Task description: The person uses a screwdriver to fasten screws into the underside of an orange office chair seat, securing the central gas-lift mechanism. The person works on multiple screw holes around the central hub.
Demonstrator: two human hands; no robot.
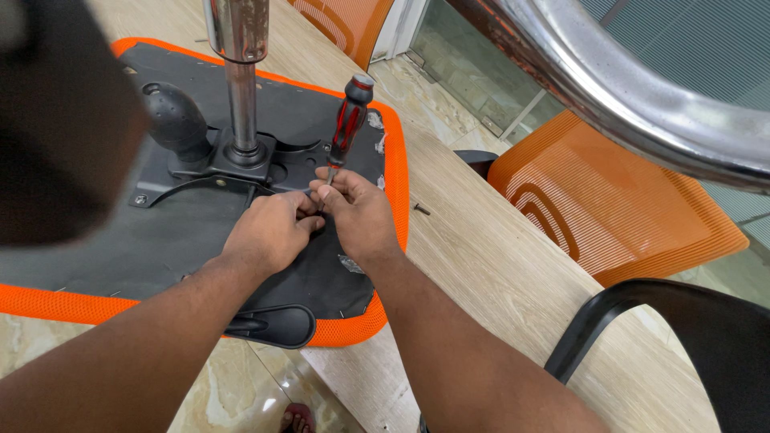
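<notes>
I see both hands meeting at the middle of the frame over an upturned chair seat (96, 256), its black underside edged in orange mesh, lying on the wooden desk (497, 265). My right hand (357, 212) pinches the shaft of a screwdriver (346, 128) with its fingertips narrow around the metal; the red and black handle stands up above it, tilted slightly right. My left hand (273, 232) sits just beside it, touching it, fingers curled tight at the screwdriver's tip; I cannot tell whether it pinches anything small there. The tip meets the black plate (200, 172) bolted to the seat, just right of the chrome post (241, 88) that rises out of the top of the frame. A black knob (172, 116) sits left of the post. One loose screw (421, 209) lies on the desk, right of the seat. An orange chair (609, 208) stands at the right.
</notes>
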